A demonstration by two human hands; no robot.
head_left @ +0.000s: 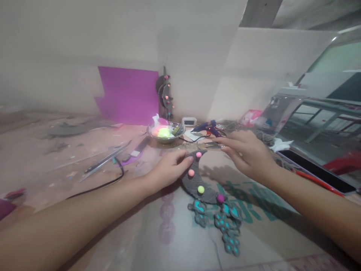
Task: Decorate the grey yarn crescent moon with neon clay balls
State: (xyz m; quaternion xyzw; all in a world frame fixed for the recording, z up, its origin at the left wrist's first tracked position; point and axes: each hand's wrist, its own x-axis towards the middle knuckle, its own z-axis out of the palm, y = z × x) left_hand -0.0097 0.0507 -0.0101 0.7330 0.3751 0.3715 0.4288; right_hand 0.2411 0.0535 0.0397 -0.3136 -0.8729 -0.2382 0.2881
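My left hand (172, 167) grips the upper left edge of a grey yarn-wrapped crescent moon (207, 192), thumb on top. Pink, orange, yellow-green and purple pom-poms dot the crescent. From its lower end, grey-edged pieces with turquoise centres (230, 241) lie on the work surface. My right hand (248, 154) is stretched forward above the surface, palm down, fingers extended and apart. Its fingertips are at a small dark-and-silver tool (214, 145), whose exact kind is unclear; whether they touch it I cannot tell.
Behind lie a metal bowl of colourful pom-poms (166, 139), a blue glue gun (207, 128) and a small white digital display (188, 121). A purple sheet (129, 96) and another decorated grey ornament (166, 94) lean on the wall. At right are a phone (318, 171) and grey yarn.
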